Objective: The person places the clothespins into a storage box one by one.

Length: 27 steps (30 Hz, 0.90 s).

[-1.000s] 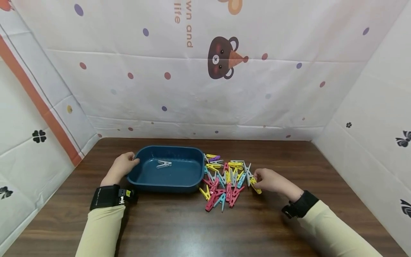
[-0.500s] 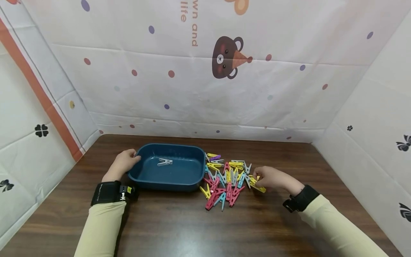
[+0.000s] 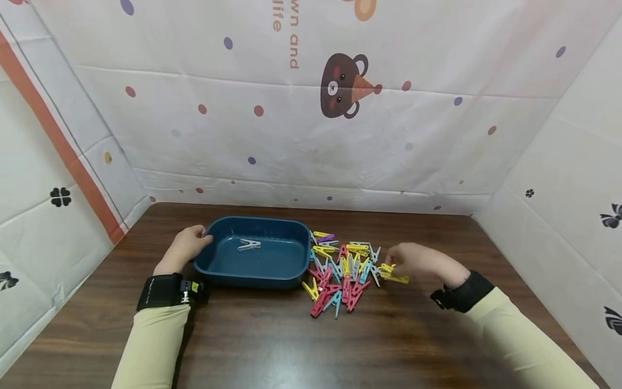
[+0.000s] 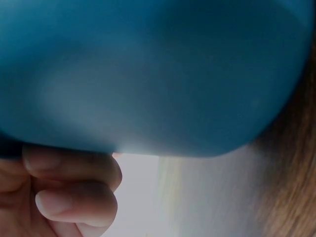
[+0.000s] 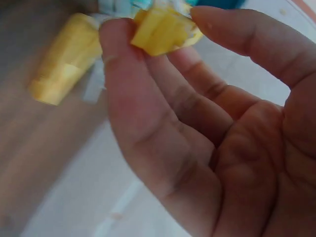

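Observation:
My left hand (image 3: 185, 249) grips the left rim of a dark blue plastic basin (image 3: 272, 265), thumb over the edge. In the left wrist view its curled fingers (image 4: 74, 185) lie against the basin's outside. One white clothespin (image 3: 249, 245) lies inside the basin. At the right end of a clothespin pile, my right hand (image 3: 421, 260) pinches a yellow clothespin (image 5: 163, 30) between thumb and index finger. Another yellow clothespin (image 5: 66, 59) lies beside those fingertips, blurred in the right wrist view. My hand partly hides the pinched one in the head view.
Pink clothespins (image 3: 346, 290), light blue, grey, yellow and purple ones (image 3: 325, 238) lie heaped against the basin's right side. All rest on a dark wooden table (image 3: 272, 340). A white printed sheet (image 3: 218, 135) encloses the back and sides.
My right hand has drawn slightly right and up from the pile's edge, and the yellow clothespins there have shifted to the right. My left hand keeps its grip on the basin.

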### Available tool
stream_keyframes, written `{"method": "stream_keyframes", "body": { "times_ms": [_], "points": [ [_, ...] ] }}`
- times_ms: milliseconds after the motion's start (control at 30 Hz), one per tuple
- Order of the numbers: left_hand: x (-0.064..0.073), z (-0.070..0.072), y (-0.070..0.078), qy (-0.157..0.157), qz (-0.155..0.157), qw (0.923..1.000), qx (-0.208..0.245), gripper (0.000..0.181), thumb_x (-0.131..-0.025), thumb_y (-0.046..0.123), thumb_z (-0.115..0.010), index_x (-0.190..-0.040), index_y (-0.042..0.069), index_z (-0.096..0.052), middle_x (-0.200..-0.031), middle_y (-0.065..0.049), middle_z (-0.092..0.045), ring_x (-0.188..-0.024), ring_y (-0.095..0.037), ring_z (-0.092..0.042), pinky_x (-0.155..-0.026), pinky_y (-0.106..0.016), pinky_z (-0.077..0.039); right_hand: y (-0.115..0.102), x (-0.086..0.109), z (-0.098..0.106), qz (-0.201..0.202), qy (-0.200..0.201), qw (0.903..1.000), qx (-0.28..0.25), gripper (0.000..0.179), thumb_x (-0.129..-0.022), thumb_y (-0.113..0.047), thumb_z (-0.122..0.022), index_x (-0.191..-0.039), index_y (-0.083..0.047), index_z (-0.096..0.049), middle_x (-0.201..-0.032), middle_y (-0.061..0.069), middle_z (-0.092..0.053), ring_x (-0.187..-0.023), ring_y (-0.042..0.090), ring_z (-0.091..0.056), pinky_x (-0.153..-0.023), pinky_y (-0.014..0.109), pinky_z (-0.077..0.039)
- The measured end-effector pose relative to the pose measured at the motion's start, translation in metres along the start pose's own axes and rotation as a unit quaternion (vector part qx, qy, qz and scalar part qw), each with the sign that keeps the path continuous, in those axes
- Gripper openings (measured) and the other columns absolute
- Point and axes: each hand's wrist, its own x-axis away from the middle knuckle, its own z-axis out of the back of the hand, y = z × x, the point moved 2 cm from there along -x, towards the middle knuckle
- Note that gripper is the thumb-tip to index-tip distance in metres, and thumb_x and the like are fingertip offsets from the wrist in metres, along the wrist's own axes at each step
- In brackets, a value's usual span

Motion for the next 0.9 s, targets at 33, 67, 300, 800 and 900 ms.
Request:
{"method": "stream_keyframes", "body": {
  "times_ms": [33, 67, 300, 800, 900],
  "points": [
    [0.0, 0.001, 0.0, 0.001, -0.002, 1.0, 0.0, 0.024, -0.102, 0.017, -0.05, -0.082, 0.006, -0.043, -0.071, -0.003, -0.038, -0.066, -0.019, -0.047, -0.06, -0.03, -0.037, -0.007, -0.002, 0.007, 0.006, 0.006, 0.9999, 0.01, 0.016, -0.089, -0.006, -0.066, -0.104, -0.002, -0.067, -0.088, 0.005, -0.065, -0.069, 0.012, -0.057, -0.066, 0.029, -0.048],
    [0.0, 0.001, -0.001, 0.001, -0.002, 1.0, 0.0, 0.024, -0.102, 0.017, -0.05, -0.082, 0.006, -0.043, -0.071, -0.003, -0.038, -0.066, -0.019, -0.047, -0.06, -0.03, -0.037, -0.014, -0.004, 0.014, 0.014, 0.012, 0.9996, 0.019, 0.016, -0.09, -0.007, -0.067, -0.105, -0.002, -0.068, -0.089, 0.006, -0.066, -0.071, 0.013, -0.059, -0.067, 0.029, -0.05],
    [-0.001, -0.001, -0.001, 0.002, -0.003, 1.0, 0.0, 0.025, -0.103, 0.017, -0.051, -0.081, 0.006, -0.043, -0.072, -0.003, -0.038, -0.067, -0.02, -0.047, -0.062, -0.031, -0.036, -0.081, -0.041, 0.053, 0.099, 0.046, 0.992, 0.064, 0.014, -0.098, -0.012, -0.064, -0.11, -0.007, -0.067, -0.098, 0.007, -0.069, -0.082, 0.016, -0.061, -0.075, 0.032, -0.051],
    [-0.001, -0.001, -0.005, 0.012, -0.019, 0.9998, 0.002, 0.028, -0.102, 0.015, -0.052, -0.077, 0.008, -0.041, -0.069, -0.002, -0.037, -0.065, -0.019, -0.045, -0.062, -0.031, -0.035, -0.19, -0.149, 0.022, 0.179, 0.04, 0.976, 0.118, 0.012, -0.095, -0.017, -0.073, -0.092, -0.009, -0.065, -0.087, 0.001, -0.056, -0.081, 0.016, -0.05, -0.075, 0.026, -0.042],
    [-0.001, -0.002, -0.003, 0.014, -0.022, 0.9996, 0.004, 0.028, -0.102, 0.015, -0.052, -0.077, 0.008, -0.042, -0.07, -0.002, -0.037, -0.066, -0.019, -0.045, -0.062, -0.03, -0.035, -0.206, -0.167, 0.012, 0.17, 0.049, 0.9739, 0.142, 0.015, -0.094, -0.019, -0.075, -0.1, -0.007, -0.067, -0.095, 0.004, -0.062, -0.085, 0.016, -0.053, -0.078, 0.026, -0.045]
  ]
}}
